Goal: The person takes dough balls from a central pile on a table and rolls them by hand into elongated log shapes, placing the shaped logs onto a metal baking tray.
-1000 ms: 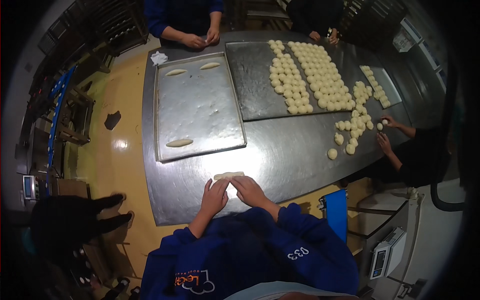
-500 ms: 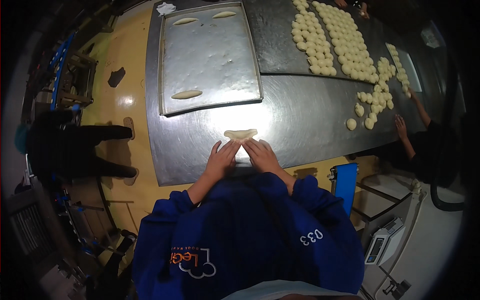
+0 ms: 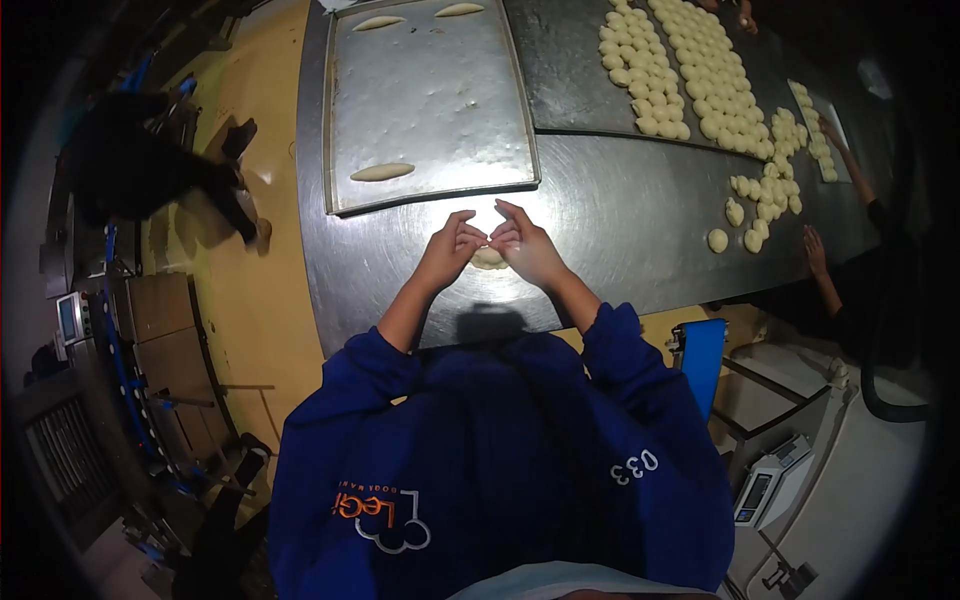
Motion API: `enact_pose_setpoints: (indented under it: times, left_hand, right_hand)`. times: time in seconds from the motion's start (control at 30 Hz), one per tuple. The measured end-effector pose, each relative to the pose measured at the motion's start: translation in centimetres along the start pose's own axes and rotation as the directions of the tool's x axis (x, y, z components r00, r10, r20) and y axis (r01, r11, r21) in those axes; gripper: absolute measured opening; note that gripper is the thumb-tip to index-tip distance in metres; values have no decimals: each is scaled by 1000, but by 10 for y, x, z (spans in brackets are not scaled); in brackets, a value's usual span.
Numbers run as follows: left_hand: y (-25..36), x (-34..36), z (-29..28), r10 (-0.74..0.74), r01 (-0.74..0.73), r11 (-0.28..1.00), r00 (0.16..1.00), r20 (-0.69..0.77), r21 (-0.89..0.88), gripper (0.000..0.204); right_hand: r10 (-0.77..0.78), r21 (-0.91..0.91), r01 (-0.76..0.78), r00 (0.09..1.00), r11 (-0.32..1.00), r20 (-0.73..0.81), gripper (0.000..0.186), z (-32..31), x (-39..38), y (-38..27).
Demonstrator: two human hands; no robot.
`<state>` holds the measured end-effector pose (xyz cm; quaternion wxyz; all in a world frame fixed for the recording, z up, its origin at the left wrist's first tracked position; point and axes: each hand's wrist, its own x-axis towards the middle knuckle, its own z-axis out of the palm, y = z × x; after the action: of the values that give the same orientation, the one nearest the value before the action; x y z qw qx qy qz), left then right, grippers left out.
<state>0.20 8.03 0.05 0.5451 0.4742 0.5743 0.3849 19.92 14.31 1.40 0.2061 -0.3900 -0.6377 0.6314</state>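
Note:
A small piece of pale dough (image 3: 489, 260) lies on the steel table in front of me, partly covered by my fingers. My left hand (image 3: 451, 250) and my right hand (image 3: 528, 252) meet over its far edge, fingers curled in and fingertips gripping the dough. The index fingers point up and away from it. Beyond my hands is a large metal baking tray (image 3: 430, 110) with three slim, pointed dough pieces, one (image 3: 382, 172) at the near left and two (image 3: 379, 23) at the far end.
Many dough balls (image 3: 718, 90) stand in rows at the far right, with looser ones (image 3: 765, 205) nearer. At the right edge, a co-worker's hand (image 3: 815, 250) rests by the table. Another person (image 3: 150, 160) is on the yellow floor at left. A digital scale (image 3: 770, 485) stands lower right.
My hands have moved forward over the dough and curled in at its far edge; before, they lay along its near edge. The dough looks shorter. The person at left has moved.

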Motion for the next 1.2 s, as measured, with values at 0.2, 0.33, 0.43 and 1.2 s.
enact_pose_setpoints:
  times: [0.2, 0.33, 0.43, 1.2]
  left_hand:
    - [-3, -19, 3, 40, -47, 992, 997, 62, 116, 54]
    - [0, -41, 8, 39, -67, 979, 989, 144, 193, 59]
    - [-3, -61, 15, 6, -42, 981, 983, 183, 189, 60]
    - [12, -44, -3, 141, -190, 833, 981, 132, 520, 59]
  right_hand:
    - [-16, -140, 32, 993, 990, 116, 70, -4, -12, -6]
    - [-86, -210, 123, 980, 970, 181, 76, -2, -32, 0]
    - [-81, -228, 131, 973, 965, 214, 73, 2, -52, 2]
    - [-228, -193, 198, 962, 961, -149, 56, -22, -36, 20]
